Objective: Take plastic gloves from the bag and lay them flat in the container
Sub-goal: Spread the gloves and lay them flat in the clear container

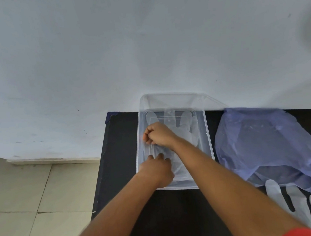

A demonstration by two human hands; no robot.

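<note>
- The right hand (157,134) is clenched into a fist inside the container (210,146), and its fingers (148,138) pinch a thin fold of a clear plastic glove (155,150), near the left wall.
- The left hand (157,171) lies lower in the container, at the near left corner. Its fingers (160,156) are stretched out and press flat on the same glove; they grip nothing.
- The glove is stretched between the two hands. I judge that the film can tear or crease if the right hand pulls harder while the left hand pins it.
- More gloves (194,128) already lie flat on the floor of the container, toward the far wall. If the pinched glove is dragged, it can pull them along and wrinkle them, because such thin film clings.
- When the fingers let go, the film may stick to them and lift again, so the glove will not stay flat.
- The container stands at the far edge of the bench (120,160), against the wall (142,41), and it looks light. A strong pull toward the near side may slide it.
- The bluish bag (260,140) lies just beside the container, on its right, toward the right part of the bench.
- One glove (300,204) lies outside the bag mouth near the front edge of the bench; a forearm passing over it may sweep it off to the tiled floor (25,210).
</note>
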